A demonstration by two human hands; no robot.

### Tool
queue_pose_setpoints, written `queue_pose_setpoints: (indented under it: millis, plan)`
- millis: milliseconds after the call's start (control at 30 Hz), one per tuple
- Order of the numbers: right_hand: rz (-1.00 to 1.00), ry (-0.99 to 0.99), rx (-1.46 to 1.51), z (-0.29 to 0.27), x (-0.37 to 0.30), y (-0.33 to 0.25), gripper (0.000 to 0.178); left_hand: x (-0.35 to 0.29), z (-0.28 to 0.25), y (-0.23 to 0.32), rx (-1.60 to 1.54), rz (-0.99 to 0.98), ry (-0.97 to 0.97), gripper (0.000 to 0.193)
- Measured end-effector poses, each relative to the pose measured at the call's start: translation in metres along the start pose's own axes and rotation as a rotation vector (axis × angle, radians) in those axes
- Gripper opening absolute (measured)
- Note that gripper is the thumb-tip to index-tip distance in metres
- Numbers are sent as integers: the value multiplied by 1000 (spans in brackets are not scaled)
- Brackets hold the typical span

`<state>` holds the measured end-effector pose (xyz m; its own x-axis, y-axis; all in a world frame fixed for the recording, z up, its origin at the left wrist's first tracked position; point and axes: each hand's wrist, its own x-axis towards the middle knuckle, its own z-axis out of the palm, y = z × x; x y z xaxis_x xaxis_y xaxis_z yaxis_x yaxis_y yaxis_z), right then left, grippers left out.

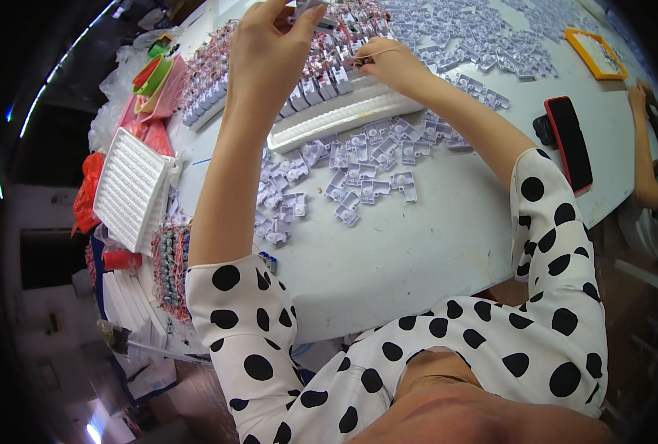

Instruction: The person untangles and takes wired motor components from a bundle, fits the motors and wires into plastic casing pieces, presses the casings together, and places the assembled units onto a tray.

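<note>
Near the far edge of the view, my left hand (270, 44) is closed with thumb and fingers around a small pale plastic piece, partly cut off by the picture's edge. To its right, my right hand (397, 65) pinches something small and dark; a thin pale strand lies over its fingers. Both hands are above rows of white plastic housings with red wires (321, 83), standing upright in a white foam tray (344, 117). Loose white plastic housings (362, 170) lie scattered in front of that tray.
More loose housings (462, 37) spread over the table's far right. A red-edged phone (568, 144) and a yellow tray (595, 54) lie at the right, near another person's arm (643, 148). At left are a white ribbed tray (133, 189), colored baskets (159, 81) and wired parts (170, 270).
</note>
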<state>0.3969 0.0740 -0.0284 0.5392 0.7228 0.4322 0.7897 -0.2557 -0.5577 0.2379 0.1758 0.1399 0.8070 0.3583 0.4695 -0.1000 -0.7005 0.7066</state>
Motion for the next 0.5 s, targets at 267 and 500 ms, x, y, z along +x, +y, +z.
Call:
queue_pose_setpoints:
  millis: [267, 500]
  plan:
    - [-129, 48, -86, 15, -3, -2, 13, -19, -5, -24, 129, 146, 45, 32]
    - [-365, 3, -235, 13, 1, -1, 8, -25, -7, -26, 87, 95, 1, 33]
